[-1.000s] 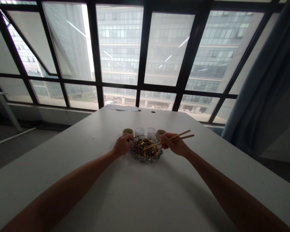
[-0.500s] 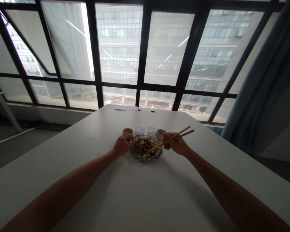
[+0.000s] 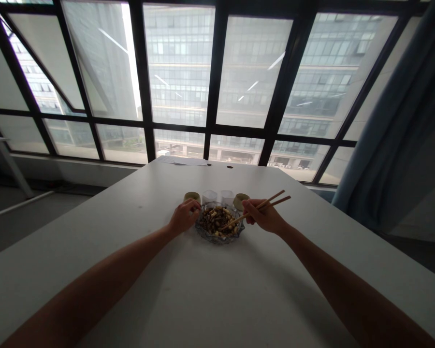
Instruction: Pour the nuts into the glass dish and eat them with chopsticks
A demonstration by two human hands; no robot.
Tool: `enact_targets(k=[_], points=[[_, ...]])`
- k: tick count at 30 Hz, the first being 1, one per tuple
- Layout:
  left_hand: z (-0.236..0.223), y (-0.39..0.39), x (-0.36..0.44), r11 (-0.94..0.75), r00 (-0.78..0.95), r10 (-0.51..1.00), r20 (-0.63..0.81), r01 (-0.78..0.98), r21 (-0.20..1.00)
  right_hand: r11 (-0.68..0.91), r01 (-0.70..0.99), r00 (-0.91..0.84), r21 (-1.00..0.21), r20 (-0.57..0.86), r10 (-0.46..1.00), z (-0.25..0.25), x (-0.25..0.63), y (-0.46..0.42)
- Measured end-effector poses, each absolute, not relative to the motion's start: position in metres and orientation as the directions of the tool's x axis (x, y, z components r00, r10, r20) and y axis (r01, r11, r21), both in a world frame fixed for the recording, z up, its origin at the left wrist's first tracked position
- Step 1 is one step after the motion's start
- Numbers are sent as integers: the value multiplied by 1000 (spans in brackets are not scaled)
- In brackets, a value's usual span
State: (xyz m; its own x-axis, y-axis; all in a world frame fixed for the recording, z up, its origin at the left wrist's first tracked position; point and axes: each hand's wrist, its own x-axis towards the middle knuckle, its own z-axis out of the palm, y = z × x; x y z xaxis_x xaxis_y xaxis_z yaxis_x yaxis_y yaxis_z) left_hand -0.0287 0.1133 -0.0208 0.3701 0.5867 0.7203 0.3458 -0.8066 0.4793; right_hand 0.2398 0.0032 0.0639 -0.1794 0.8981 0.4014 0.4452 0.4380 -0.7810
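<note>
A clear glass bowl (image 3: 220,239) with a scalloped rim stands on the table, filled with mixed nuts and seeds (image 3: 217,220), some dark and some pale. My left hand (image 3: 184,215) is closed at the bowl's left rim, with thumb and fingers on the edge. In my right hand (image 3: 263,215), at the bowl's right side, is a pair of wooden chopsticks (image 3: 275,198). Their tips reach down into the nuts; whether they pinch a piece is too small to tell.
Behind the bowl stand two greenish cups, a left one (image 3: 192,196) and a right one (image 3: 240,200), with two whitish translucent cups (image 3: 209,196) between them. Papers (image 3: 183,161) lie at the far end of the white table (image 3: 210,290). A blue curtain (image 3: 380,145) hangs at right.
The chopstick tips have shifted slightly to the right and up within the nuts. My left hand stays at the rim.
</note>
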Motion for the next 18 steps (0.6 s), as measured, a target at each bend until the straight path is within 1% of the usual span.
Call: enact_targets(k=[4,7,11,15,18], points=[[-20,112,-28,-810,371,582,723,335,480,522,489,-319,-698,414,853,62,238,2],[-20,113,-28,-814,373,578,726,329,480,535,493,-335,-686,418,844,61,237,2],[-20,114,-29,-816,376,576,726,323,479,476,451,-248,-755,407,879,61,237,3],[-20,113,-29,-813,377,580,722,331,480,397,393,-94,-829,393,915,63,238,6],[-20,114,-29,-815,376,577,725,322,481,367,340,26,-866,398,917,65,242,10]])
